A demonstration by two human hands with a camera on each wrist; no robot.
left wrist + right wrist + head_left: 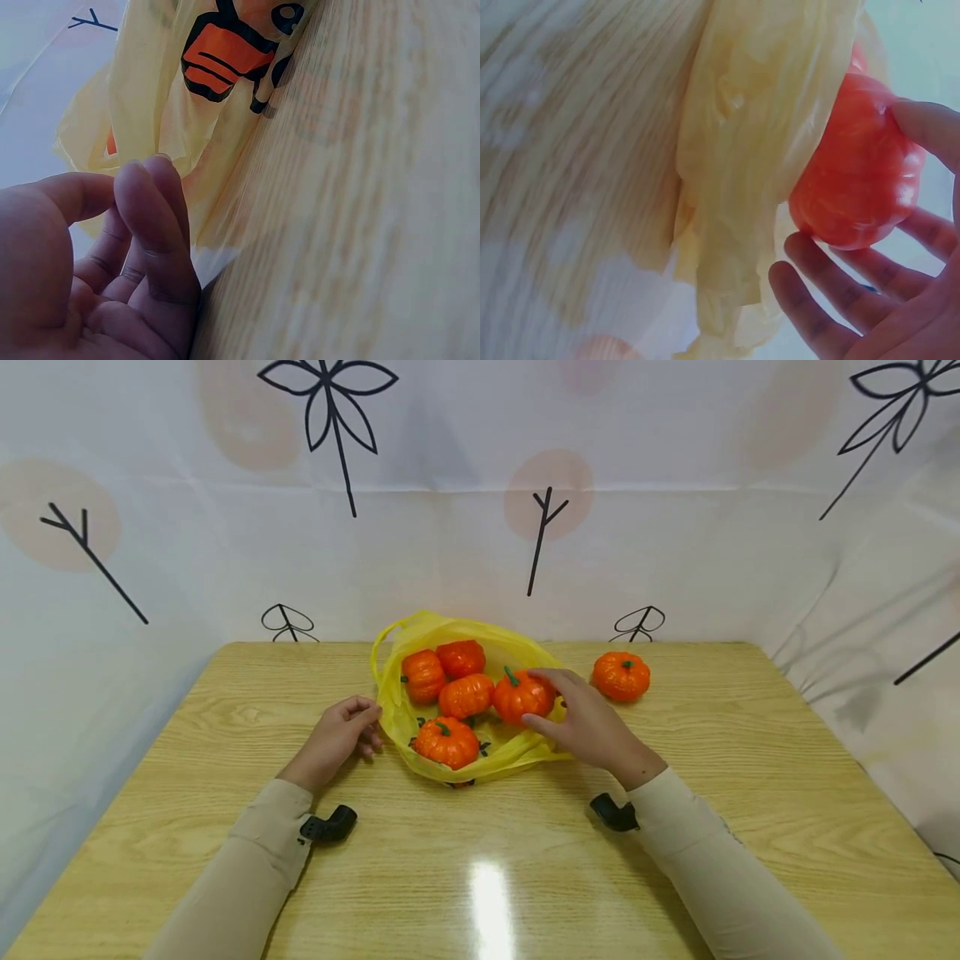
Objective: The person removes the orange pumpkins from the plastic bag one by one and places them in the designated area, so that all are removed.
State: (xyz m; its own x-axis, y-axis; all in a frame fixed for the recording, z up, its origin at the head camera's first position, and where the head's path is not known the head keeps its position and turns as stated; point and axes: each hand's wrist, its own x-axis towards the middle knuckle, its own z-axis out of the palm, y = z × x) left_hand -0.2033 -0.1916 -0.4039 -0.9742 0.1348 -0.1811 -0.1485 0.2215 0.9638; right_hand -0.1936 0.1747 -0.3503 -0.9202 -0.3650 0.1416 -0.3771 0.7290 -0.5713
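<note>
A yellow plastic bag (517, 643) lies on the table with its mouth spread wide. Several small orange pumpkins sit inside, among them one near the front (446, 743). My right hand (592, 727) holds a green-stemmed pumpkin (522, 702) at the bag's right side, thumb on one side and fingers on the other. In the right wrist view this pumpkin (859, 172) shows partly behind the bag's edge. At the bag's left rim, my left hand (337, 739) has its thumb and index finger pinched together on the plastic. A dark and orange print (229, 64) marks the bag.
Another orange pumpkin (621, 677) stands on the table right of the bag, near the back edge. The wooden table (420, 877) reaches back to a white patterned cloth wall (450, 552). Black wrist mounts (330, 825) hang at both sleeves.
</note>
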